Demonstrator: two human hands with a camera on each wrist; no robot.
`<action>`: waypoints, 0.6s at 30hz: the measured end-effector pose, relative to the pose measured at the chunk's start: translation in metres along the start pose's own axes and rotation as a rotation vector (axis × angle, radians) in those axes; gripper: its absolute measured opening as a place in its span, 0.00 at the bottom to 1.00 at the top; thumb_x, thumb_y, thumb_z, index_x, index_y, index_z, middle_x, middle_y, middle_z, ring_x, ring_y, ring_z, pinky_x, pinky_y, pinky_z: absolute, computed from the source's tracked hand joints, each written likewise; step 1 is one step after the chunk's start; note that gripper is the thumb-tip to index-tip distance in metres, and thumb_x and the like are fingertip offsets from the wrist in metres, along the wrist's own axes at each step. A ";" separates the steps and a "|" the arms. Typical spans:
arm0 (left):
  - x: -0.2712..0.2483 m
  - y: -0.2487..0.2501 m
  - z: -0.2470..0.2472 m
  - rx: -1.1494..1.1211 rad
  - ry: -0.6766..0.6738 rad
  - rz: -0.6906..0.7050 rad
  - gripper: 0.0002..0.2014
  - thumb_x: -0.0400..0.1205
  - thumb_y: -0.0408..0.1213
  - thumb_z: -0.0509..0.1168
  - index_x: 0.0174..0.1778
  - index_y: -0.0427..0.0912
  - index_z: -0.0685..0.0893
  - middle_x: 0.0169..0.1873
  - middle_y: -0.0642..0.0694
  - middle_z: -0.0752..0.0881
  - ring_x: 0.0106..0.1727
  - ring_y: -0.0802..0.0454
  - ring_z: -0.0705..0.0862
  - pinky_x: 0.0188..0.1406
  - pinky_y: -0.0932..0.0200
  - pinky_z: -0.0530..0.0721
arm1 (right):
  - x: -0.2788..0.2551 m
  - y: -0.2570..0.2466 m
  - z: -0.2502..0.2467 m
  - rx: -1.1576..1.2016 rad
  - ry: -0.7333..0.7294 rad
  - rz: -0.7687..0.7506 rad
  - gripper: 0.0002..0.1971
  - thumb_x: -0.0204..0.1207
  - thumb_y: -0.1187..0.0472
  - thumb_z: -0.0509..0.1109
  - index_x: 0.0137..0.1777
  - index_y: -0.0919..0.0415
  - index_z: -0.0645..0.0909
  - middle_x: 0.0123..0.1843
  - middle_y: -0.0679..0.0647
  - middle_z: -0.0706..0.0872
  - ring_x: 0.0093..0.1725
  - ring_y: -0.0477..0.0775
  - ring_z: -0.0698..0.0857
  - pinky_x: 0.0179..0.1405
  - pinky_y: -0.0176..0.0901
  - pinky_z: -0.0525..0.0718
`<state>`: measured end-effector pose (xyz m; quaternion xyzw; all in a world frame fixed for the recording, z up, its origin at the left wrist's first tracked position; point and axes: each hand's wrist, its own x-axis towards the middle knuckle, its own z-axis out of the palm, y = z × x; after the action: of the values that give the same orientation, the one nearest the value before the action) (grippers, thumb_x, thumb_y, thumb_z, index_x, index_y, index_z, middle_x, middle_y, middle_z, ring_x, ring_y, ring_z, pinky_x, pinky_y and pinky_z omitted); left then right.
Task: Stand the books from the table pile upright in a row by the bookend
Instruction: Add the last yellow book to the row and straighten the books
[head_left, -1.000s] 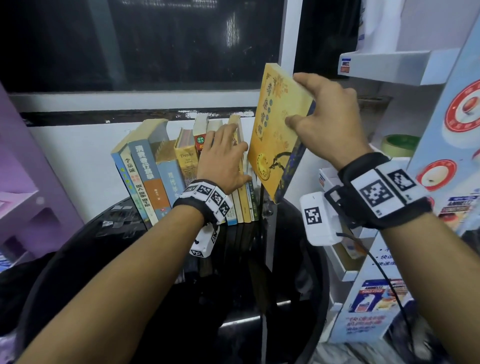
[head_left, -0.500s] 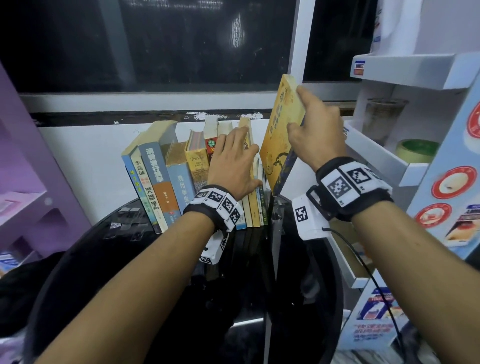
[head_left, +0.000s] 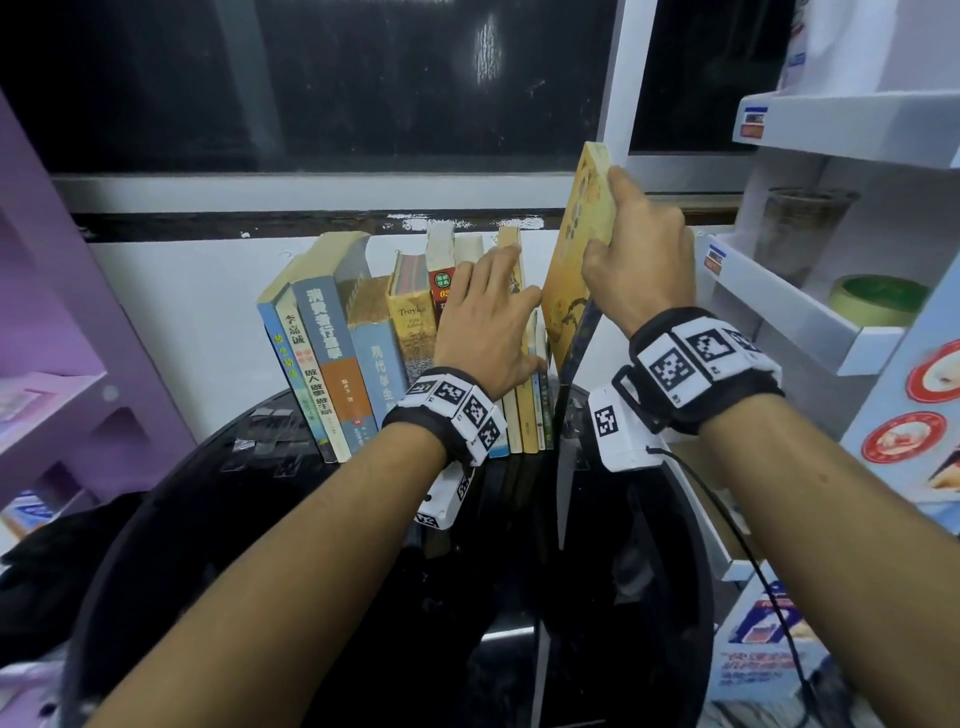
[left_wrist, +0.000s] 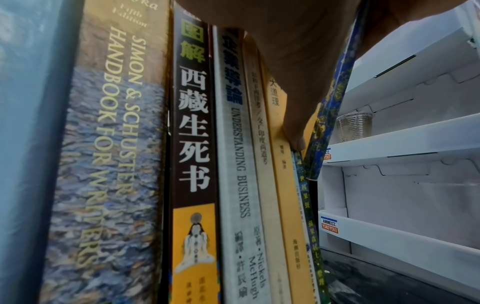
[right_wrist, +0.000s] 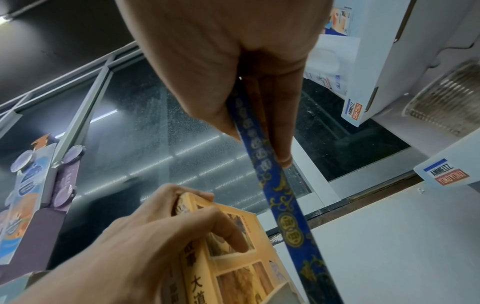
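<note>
A row of books (head_left: 337, 353) stands upright at the back of the glossy black round table (head_left: 311, 571), against the wall. My left hand (head_left: 488, 322) lies on the spines at the row's right end, with the fingertips over a book's top and the thumb (left_wrist: 296, 133) on its side. My right hand (head_left: 623, 234) grips a tall yellow book (head_left: 571, 270) with a blue patterned spine (right_wrist: 280, 201). It holds the book nearly upright just right of the row, lower edge close to the table. I cannot make out the bookend.
A white shelf unit (head_left: 810, 322) stands close on the right, holding a clear plastic cup (head_left: 800, 234) and a green tape roll (head_left: 878, 301). A purple shelf (head_left: 78, 364) is on the left. A dark window (head_left: 363, 78) lies behind the books.
My right hand has carried the yellow book left and turned it from tilted to nearly upright, close against the row's right end. My left hand has stayed on the standing books.
</note>
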<state>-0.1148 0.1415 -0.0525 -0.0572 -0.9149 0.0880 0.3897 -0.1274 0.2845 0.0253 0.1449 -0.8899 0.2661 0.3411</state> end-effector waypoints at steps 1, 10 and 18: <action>0.000 0.000 0.000 -0.002 -0.003 -0.001 0.31 0.61 0.64 0.75 0.54 0.49 0.82 0.75 0.37 0.69 0.76 0.38 0.66 0.72 0.43 0.61 | -0.001 0.000 0.003 -0.007 -0.024 -0.005 0.27 0.79 0.65 0.65 0.78 0.57 0.66 0.59 0.66 0.85 0.56 0.70 0.84 0.53 0.62 0.86; 0.000 -0.001 0.001 -0.030 0.012 0.008 0.35 0.59 0.66 0.76 0.56 0.48 0.81 0.74 0.37 0.71 0.74 0.39 0.68 0.70 0.44 0.62 | -0.010 0.013 0.019 -0.003 -0.227 0.009 0.26 0.78 0.65 0.64 0.77 0.57 0.68 0.58 0.69 0.84 0.59 0.72 0.80 0.53 0.54 0.80; 0.002 0.001 0.003 -0.052 0.007 0.015 0.38 0.58 0.66 0.76 0.60 0.49 0.79 0.74 0.38 0.70 0.75 0.39 0.68 0.70 0.44 0.61 | -0.007 0.018 0.030 -0.062 -0.328 -0.035 0.23 0.77 0.65 0.63 0.73 0.56 0.70 0.53 0.69 0.83 0.48 0.73 0.84 0.49 0.56 0.86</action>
<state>-0.1181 0.1426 -0.0535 -0.0743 -0.9151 0.0671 0.3907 -0.1460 0.2825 -0.0043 0.1913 -0.9387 0.2052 0.2003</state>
